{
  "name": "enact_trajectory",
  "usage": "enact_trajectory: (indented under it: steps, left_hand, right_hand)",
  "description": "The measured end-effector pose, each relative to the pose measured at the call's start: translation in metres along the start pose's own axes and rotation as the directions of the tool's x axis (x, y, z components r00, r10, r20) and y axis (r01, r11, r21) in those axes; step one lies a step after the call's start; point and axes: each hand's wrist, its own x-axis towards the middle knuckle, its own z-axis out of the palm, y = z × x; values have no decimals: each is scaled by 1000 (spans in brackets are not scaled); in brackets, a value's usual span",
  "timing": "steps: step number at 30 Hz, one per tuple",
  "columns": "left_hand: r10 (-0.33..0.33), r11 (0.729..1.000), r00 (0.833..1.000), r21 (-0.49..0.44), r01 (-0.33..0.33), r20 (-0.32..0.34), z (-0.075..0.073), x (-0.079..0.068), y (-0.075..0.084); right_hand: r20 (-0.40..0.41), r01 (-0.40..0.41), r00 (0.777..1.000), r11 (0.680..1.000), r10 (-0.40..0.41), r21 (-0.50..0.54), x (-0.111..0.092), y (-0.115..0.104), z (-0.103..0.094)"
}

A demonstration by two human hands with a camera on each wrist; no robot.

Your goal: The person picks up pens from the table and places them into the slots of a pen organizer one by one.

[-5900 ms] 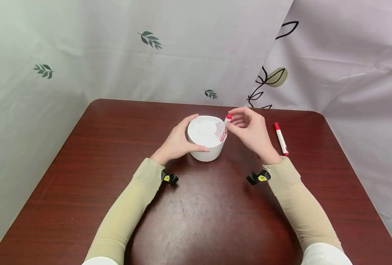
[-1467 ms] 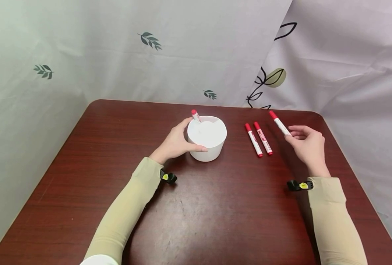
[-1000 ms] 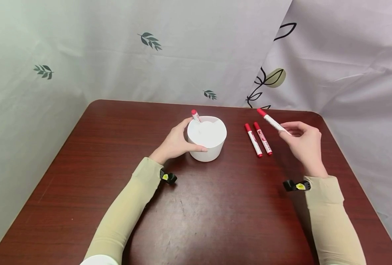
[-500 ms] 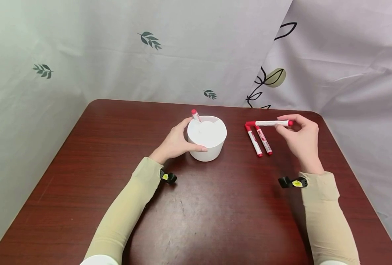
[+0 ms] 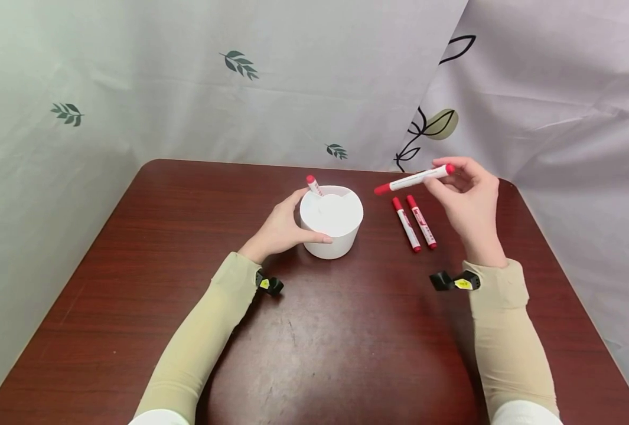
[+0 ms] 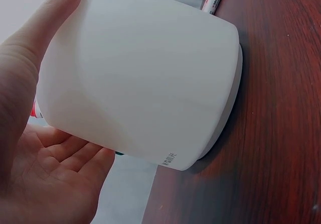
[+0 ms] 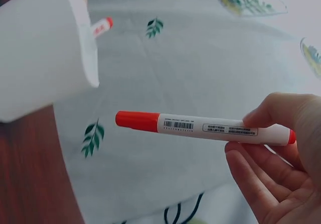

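"What's at the white tub's (image 5: 332,248) left?"
"The left hand (image 5: 279,227), thumb and fingers spread around its wall, gripping it. One leaning marker (image 5: 316,188) pokes above its far-left rim."
"And to the tub's right?"
"The held marker (image 5: 412,180), apart from it, red cap (image 5: 382,189) nearest, long axis slanting toward its mouth. Two loose markers (image 5: 421,222) lie nearby. Farthest right, the right hand (image 5: 471,203) pinches the held marker's rear."
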Motion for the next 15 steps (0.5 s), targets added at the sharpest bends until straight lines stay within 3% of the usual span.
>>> enact_trajectory:
  steps: [4, 15]
  left_hand:
    - [-1, 1000, 1000, -2, 1, 4, 0, 0, 1]
    - [14, 1000, 1000, -12, -14, 8, 0, 0, 0]
  right_hand:
    - [16, 21, 1000, 996, -22, 83, 2, -9, 9]
    - [86, 43, 995, 989, -55, 139, 2, -19, 27]
